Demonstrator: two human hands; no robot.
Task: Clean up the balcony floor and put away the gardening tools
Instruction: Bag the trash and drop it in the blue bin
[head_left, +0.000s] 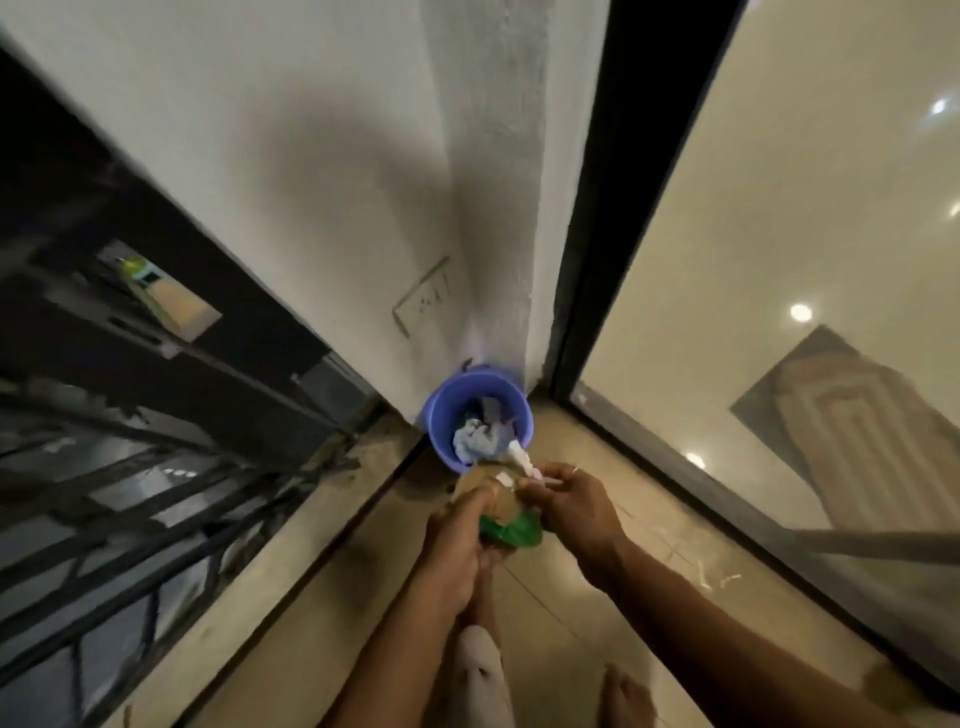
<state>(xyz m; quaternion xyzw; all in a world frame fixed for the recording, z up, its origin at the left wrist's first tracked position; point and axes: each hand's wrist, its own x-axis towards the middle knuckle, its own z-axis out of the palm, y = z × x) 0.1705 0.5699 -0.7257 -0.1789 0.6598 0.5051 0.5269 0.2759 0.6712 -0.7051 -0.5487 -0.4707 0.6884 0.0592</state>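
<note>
both hands out front, closed on one bundle
left hand (457, 530) comes in from low centre on a bare forearm, fingers curled round the near side of the brown bundle (498, 501). right hand (576, 506) reaches in from the right, thumb and forefinger pinching a white scrap (522, 464) at the bundle's top. possibly a ring on one right finger, too blurry to confirm. wrists near each other, not touching. bare foot (626, 693) planted below the right forearm.

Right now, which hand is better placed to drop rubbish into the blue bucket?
Probably the right hand: it pinches a white scrap right by the blue bucket, while the left hand grips the brown and green bundle farther back.
</note>
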